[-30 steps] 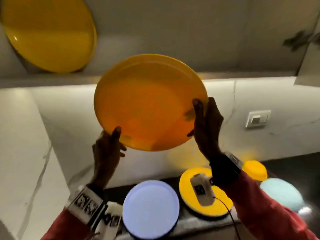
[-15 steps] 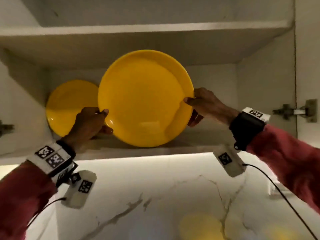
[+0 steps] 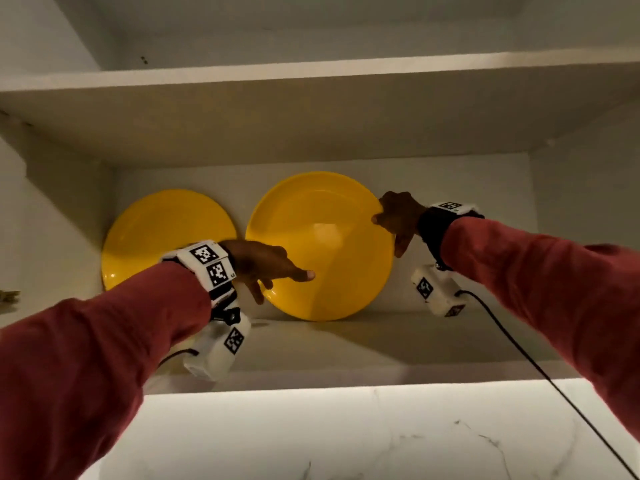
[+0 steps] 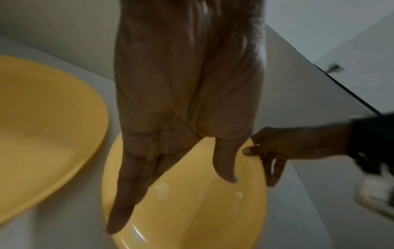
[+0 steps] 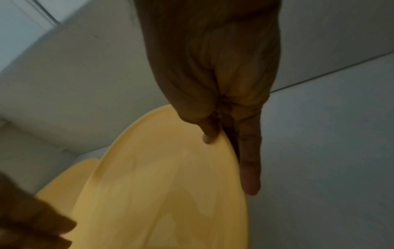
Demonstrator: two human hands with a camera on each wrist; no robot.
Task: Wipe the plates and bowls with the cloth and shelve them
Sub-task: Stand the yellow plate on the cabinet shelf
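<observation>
A yellow plate (image 3: 332, 244) stands on its edge on the cabinet shelf (image 3: 346, 344), leaning toward the back wall. My right hand (image 3: 388, 235) pinches its right rim, thumb in front and fingers behind, as the right wrist view shows for the hand (image 5: 230, 165) and the plate (image 5: 170, 193). My left hand (image 3: 284, 284) lies with straight fingers against the plate's lower left face; the left wrist view shows the same hand (image 4: 170, 198) on the plate (image 4: 192, 219). A second yellow plate (image 3: 162, 237) leans just to the left.
An upper shelf board (image 3: 311, 109) hangs low over the plates. The cabinet's right wall (image 3: 581, 220) and left wall (image 3: 52, 220) close in the sides. A marble wall (image 3: 346, 438) lies below, and a black cable (image 3: 540, 368) trails from my right wrist.
The plate went from in front of the cabinet onto the shelf, beside the first plate. My left hand let go of the rim and now lies flat on the plate's face.
</observation>
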